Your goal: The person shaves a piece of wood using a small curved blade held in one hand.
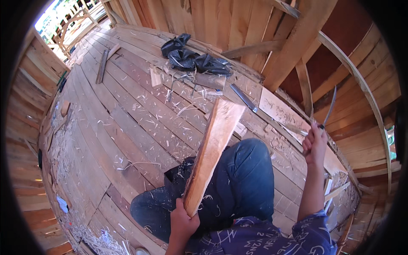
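Note:
A tapered length of wood (214, 146) slants up and away across my lap, its wide end at the top and bark-brown along one side. My left hand (183, 221) is closed round its narrow lower end. Off to the right, my right hand (314, 143) is raised and grips a knife (330, 108) with a thin, slightly curved blade pointing upward. Blade and wood are well apart. Pale shavings cling to my dark blue trousers (246, 174).
Shavings litter the plank floor (127, 106). Black plastic bags (185, 57) lie by the far wall, and a metal-bladed tool (243, 97) rests right of them. A dark board (102, 66) lies far left. Wooden walls and a slanted post (297, 42) stand close on the right.

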`<state>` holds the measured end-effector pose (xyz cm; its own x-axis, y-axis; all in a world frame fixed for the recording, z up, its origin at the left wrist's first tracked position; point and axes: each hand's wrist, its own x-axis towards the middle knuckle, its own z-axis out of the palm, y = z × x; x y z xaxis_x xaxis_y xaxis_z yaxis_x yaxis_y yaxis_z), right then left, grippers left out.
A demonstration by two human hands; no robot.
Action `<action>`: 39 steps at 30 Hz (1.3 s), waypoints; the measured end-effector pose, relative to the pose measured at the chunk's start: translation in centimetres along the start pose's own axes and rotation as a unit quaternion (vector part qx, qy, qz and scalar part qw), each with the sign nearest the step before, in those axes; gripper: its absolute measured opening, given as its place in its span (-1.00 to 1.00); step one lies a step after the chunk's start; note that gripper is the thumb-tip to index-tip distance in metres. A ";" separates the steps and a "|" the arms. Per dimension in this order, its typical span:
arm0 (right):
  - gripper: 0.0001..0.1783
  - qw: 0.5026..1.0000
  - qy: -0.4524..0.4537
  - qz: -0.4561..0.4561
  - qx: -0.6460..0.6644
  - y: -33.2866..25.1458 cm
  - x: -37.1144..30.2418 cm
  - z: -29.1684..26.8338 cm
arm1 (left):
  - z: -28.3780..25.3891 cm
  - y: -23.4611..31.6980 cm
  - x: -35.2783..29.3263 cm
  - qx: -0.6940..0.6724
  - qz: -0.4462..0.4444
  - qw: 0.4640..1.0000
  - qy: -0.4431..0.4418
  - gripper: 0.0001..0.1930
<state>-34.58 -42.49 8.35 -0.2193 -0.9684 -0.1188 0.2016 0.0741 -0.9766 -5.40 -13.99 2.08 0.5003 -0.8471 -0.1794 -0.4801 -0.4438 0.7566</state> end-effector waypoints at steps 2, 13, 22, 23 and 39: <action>-0.77 0.991 -0.080 0.014 -0.103 0.2 -2.1 0.2 | 0.5 0.0 -0.3 0.004 -0.005 1.000 0.007 -0.62; -0.64 0.801 -0.374 0.030 -0.466 5.1 -5.7 2.9 | 1.8 1.7 -0.7 -0.039 0.005 0.999 -0.014 -0.65; -0.70 0.781 -0.493 0.131 -0.362 2.2 -10.0 3.3 | 2.5 1.1 -0.4 -0.092 0.023 0.995 0.043 -0.65; -0.69 0.757 -0.530 0.117 -0.365 3.0 -10.5 3.5 | 2.4 1.4 -0.3 -0.083 0.033 0.995 0.040 -0.64; -0.75 0.993 0.016 -0.119 -0.010 -2.5 -0.8 -0.3 | 0.5 1.6 -0.1 -0.050 -0.003 0.997 0.051 -0.68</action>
<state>-35.22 -41.86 10.85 -0.2889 -0.9509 0.1110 0.1220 -0.1515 -0.9809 -6.60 -14.74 3.02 0.5768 -0.8075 -0.1233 -0.4043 -0.4134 0.8159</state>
